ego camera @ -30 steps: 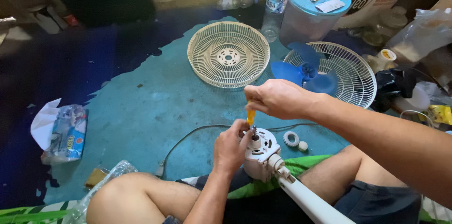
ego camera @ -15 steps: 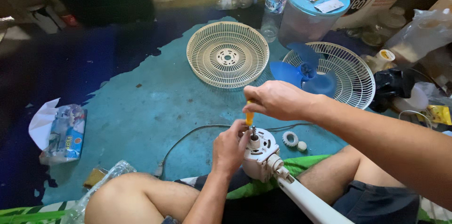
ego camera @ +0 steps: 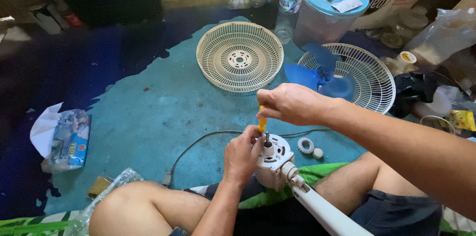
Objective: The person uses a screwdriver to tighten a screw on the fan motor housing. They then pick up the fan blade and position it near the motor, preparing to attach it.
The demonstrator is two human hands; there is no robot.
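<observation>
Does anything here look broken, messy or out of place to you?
Mostly the fan in pieces: two cream grilles lie apart on the floor, the blue blade resting in one. The left hand steadies the white motor housing; the right hand holds a yellow screwdriver to it. The floor's blue paint is patchy.

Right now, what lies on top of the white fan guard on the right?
A blue fan blade rests on the white fan guard. The guard's centre hub is covered by the blade, and the right hand hides its near rim.

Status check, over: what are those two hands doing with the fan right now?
Right hand grips yellow screwdriver, tip down at white fan motor housing. Left hand steadies the housing. Nothing blocking; loose white ring beside it.
</observation>
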